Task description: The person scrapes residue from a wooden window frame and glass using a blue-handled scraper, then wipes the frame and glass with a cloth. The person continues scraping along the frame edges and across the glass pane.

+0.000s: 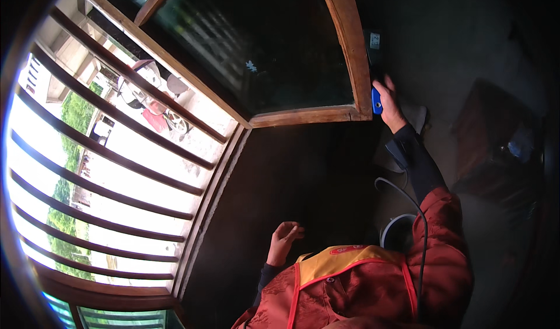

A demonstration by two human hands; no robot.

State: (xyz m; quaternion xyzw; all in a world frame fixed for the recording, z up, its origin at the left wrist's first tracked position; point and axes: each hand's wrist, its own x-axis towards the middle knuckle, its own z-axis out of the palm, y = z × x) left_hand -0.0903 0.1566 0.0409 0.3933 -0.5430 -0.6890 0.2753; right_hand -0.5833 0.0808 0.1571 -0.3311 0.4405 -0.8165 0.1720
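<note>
My right hand (388, 103) is closed around a blue handle (376, 101) beside the outer edge of a wooden window sash (359, 75). The tool's other end is hidden or too dark to make out. The sash stands swung inward and holds a dark glass pane (280, 62) with a small pale leaf-shaped mark. My left hand (284, 243) hovers low in front of the yellow apron bib (345, 263), its fingers curled; whether anything small is between them cannot be seen.
Dark bars (109, 147) cross the bright window opening at left, with a parked vehicle (153, 97) outside. A round pale-rimmed container (398, 230) stands near my right side. A cable (422, 224) runs along my right arm. A reddish-brown boxy object (485, 132) sits at right.
</note>
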